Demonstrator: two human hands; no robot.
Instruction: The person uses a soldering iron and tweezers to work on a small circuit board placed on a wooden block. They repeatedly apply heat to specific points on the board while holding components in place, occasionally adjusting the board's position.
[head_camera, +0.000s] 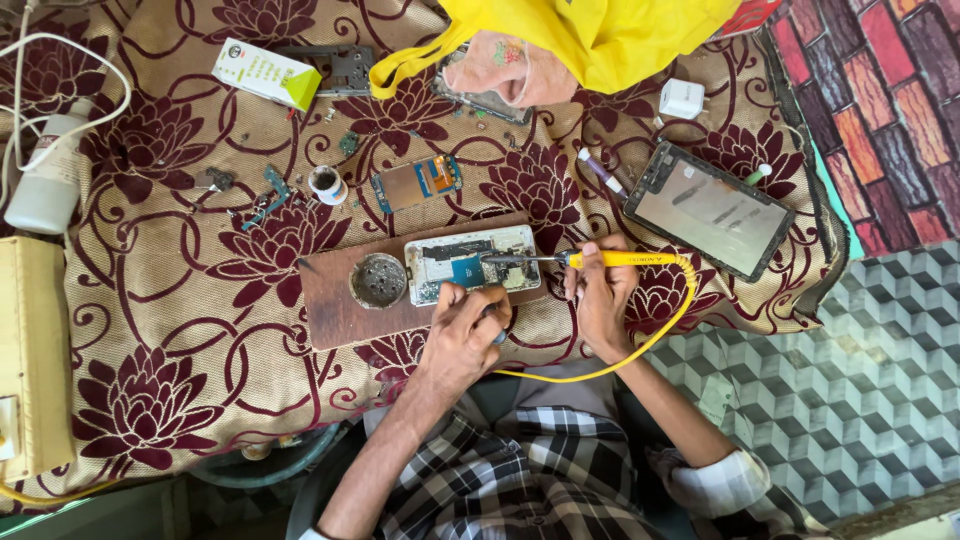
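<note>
An opened phone body (470, 262) with its circuit board showing lies on a brown wooden board (335, 300). My right hand (600, 295) grips a yellow-handled soldering iron (615, 259), its tip resting on the phone's circuit board. My left hand (462, 335) rests at the phone's near edge, fingers curled over something small that I cannot make out. A yellow cable (640, 345) runs from the iron down toward my lap.
A round metal tin (378, 280) sits on the wooden board. On the floral cloth lie a tablet (712, 210), a white charger (682, 98), a circuit board (418, 182), a small white pot (326, 184), a white box (265, 73), a white bottle (45, 180) and a yellow bag (590, 35).
</note>
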